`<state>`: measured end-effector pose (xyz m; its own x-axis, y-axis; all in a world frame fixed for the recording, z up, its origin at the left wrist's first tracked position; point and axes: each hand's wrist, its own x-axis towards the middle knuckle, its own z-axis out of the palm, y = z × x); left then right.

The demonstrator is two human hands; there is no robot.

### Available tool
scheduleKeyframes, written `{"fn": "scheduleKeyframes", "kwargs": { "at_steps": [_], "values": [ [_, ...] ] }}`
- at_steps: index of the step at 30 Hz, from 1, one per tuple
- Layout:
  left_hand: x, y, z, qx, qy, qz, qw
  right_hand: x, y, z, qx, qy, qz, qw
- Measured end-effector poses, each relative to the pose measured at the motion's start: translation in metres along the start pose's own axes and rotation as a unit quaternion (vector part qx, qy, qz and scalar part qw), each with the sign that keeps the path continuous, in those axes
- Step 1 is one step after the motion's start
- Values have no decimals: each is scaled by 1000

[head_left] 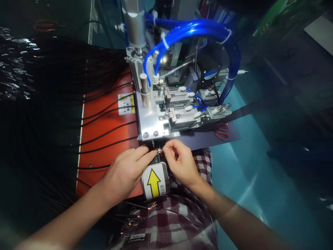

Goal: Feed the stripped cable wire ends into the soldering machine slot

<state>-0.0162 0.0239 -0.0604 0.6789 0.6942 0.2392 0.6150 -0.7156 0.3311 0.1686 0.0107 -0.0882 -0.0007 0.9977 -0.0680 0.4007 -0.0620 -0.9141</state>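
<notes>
Thin coloured wires [160, 151] fan out at the front edge of a metal machine [153, 121], between my two hands. My left hand [127, 170] is closed, its thumb and fingers pressed together at the left side of these wires. On their right side, my right hand [180, 161] pinches with thumb and forefinger at the wire tips. Black cables [111, 140] lie across an orange-red surface [104, 132] and end along the machine's left edge. Just below the fingers is a white label with a yellow arrow [154, 182].
Blue air hoses [197, 27] arch over the machine. Red-handled scissors [222, 132] lie to its right, and another red-handled tool [47, 25] is at the upper left. A large bundle of black cables [59, 69] fills the left. Stripped cable ends [152, 207] rest near the checkered cloth [169, 222].
</notes>
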Motion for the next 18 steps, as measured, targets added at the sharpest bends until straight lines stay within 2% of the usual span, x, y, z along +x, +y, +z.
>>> {"fn": "scheduleKeyframes", "kwargs": {
  "at_steps": [3, 5, 12, 18],
  "values": [
    [0, 0, 0, -10, 6, 3, 1000, 1, 1, -5, 21, -23, 65, 997],
    [0, -1, 1, -16, 6, 4, 1000, 1, -1, -8, 11, -15, 71, 997],
    [0, -1, 1, -15, 18, 9, 1000, 1, -12, 3, -36, 12, 16, 999],
    [1, -2, 1, -18, 17, 9, 1000, -1, -16, -1, -101, 38, -83, 991]
  ]
}}
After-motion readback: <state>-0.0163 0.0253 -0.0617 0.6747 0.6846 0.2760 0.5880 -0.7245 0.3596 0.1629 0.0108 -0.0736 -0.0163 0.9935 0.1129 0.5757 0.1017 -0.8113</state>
